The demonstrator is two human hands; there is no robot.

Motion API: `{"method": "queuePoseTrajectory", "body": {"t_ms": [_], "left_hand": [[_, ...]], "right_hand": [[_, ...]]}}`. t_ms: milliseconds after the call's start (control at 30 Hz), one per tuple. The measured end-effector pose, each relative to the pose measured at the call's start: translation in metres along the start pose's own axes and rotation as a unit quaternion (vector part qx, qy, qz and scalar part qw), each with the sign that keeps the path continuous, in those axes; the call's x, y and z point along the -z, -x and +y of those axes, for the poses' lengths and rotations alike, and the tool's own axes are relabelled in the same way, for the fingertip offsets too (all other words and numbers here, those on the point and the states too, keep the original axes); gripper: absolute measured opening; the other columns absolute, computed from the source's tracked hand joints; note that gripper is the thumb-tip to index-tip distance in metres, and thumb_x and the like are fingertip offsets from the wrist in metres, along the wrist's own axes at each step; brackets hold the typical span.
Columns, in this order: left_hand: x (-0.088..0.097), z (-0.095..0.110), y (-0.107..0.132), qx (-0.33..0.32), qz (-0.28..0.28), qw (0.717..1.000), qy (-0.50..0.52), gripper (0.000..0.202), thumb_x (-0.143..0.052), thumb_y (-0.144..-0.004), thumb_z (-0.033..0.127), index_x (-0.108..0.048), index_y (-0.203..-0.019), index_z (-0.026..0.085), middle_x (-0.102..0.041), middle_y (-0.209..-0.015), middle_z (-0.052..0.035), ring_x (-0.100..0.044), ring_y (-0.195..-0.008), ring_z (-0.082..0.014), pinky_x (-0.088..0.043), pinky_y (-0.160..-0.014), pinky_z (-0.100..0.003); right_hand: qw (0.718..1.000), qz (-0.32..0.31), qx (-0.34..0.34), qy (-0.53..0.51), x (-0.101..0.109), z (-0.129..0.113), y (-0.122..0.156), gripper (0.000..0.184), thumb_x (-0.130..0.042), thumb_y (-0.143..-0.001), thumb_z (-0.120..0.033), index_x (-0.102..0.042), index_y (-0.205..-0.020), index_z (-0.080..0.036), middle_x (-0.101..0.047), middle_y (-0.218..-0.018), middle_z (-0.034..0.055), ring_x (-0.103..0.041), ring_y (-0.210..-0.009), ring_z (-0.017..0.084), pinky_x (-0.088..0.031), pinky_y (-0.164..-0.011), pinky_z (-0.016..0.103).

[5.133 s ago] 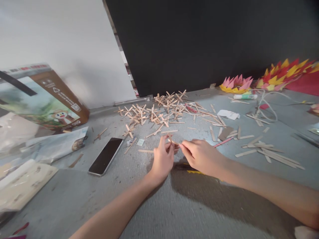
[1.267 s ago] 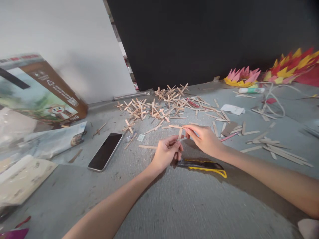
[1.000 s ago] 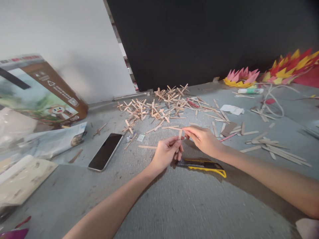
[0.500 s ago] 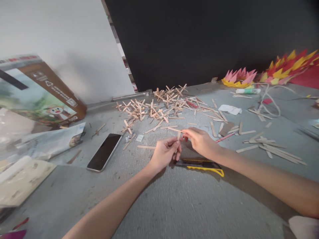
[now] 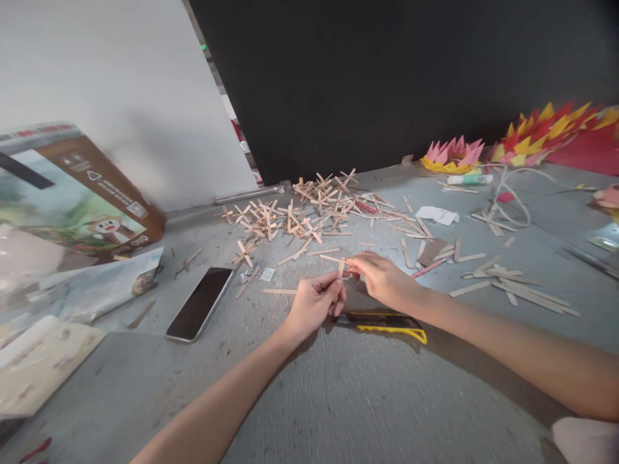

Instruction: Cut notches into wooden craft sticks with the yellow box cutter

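Observation:
My left hand (image 5: 316, 298) is closed on an upright popsicle stick (image 5: 341, 268), gripping its lower part. With its fingers pinched, my right hand (image 5: 382, 277) holds another popsicle stick (image 5: 331, 258) that points left, across the top of the upright one. The two sticks meet in front of my fingertips; whether they are joined cannot be made out. A black and yellow utility knife (image 5: 387, 321) lies on the grey surface just below my hands. Left of my left hand, a single popsicle stick (image 5: 279, 292) lies flat.
Crossed popsicle sticks (image 5: 290, 219) are heaped at the back, near a black panel. Loose sticks (image 5: 532, 293) lie to the right. A smartphone (image 5: 199, 305) and a printed box (image 5: 82, 187) are on the left. Paper crowns (image 5: 454, 156), a glue stick (image 5: 469, 179) and a white cable (image 5: 522, 196) occupy the back right.
The whole view has shifted slightly. Both hands keep their hold, and the stick in my right hand now lies a little more level across the upright one.

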State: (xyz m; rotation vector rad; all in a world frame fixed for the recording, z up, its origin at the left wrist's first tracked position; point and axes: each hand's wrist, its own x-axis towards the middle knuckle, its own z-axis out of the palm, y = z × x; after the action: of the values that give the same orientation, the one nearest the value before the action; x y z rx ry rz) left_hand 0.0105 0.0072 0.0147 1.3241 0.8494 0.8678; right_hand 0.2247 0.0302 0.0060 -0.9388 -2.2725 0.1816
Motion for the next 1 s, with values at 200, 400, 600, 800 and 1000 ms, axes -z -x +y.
{"method": "queuePoseTrajectory", "body": {"t_ms": [200,400,600,800,1000], "left_hand": [[0.001,0.002,0.001,0.006,-0.007,1.0,-0.002,0.038,-0.066,-0.097,0.047,-0.063,-0.08,0.014,-0.058,-0.071,0.0008,-0.046,-0.048,-0.0047,-0.032,-0.048,-0.021],[0.002,0.003,0.002,0.014,-0.017,1.0,-0.003,0.037,-0.065,-0.097,0.046,-0.063,-0.079,0.014,-0.059,-0.07,0.0014,-0.048,-0.046,-0.0044,-0.034,-0.048,-0.021],[0.001,0.007,0.003,0.009,-0.011,1.0,-0.013,0.037,-0.064,-0.097,0.044,-0.062,-0.075,0.014,-0.057,-0.066,0.0021,-0.045,-0.045,-0.0041,-0.032,-0.047,-0.021],[-0.001,0.002,0.0,-0.007,-0.007,1.0,0.013,0.033,-0.066,-0.098,0.046,-0.067,-0.098,0.014,-0.066,-0.076,-0.0017,-0.06,-0.052,-0.0084,-0.043,-0.051,-0.021],[-0.001,-0.003,-0.002,-0.068,0.046,0.992,0.098,0.068,-0.08,-0.09,0.036,-0.037,-0.141,0.022,-0.078,-0.093,-0.0049,-0.072,-0.061,-0.0146,-0.057,-0.06,-0.026]], "right_hand": [[1.0,0.01,0.02,0.008,0.002,-0.003,0.001,0.032,-0.044,-0.096,0.003,-0.063,-0.113,-0.017,-0.067,-0.089,0.0077,-0.062,-0.086,0.022,-0.052,-0.078,0.036],[1.0,-0.01,0.02,-0.012,0.002,0.004,0.0,0.028,-0.045,-0.098,0.001,-0.062,-0.108,-0.019,-0.067,-0.089,0.0068,-0.061,-0.085,0.022,-0.051,-0.076,0.035],[1.0,-0.01,0.022,0.015,0.0,-0.007,0.005,0.029,-0.044,-0.098,0.0,-0.062,-0.112,-0.017,-0.066,-0.088,0.0082,-0.062,-0.085,0.024,-0.052,-0.076,0.036],[0.999,0.045,0.012,-0.001,0.003,-0.002,-0.001,0.025,-0.045,-0.103,-0.007,-0.064,-0.114,-0.02,-0.071,-0.088,0.0069,-0.066,-0.084,0.023,-0.053,-0.078,0.037],[0.98,0.077,-0.129,-0.133,-0.003,-0.004,-0.004,0.014,-0.053,-0.108,-0.03,-0.059,-0.121,-0.026,-0.081,-0.105,0.0048,-0.077,-0.096,0.021,-0.057,-0.084,0.033]]}}
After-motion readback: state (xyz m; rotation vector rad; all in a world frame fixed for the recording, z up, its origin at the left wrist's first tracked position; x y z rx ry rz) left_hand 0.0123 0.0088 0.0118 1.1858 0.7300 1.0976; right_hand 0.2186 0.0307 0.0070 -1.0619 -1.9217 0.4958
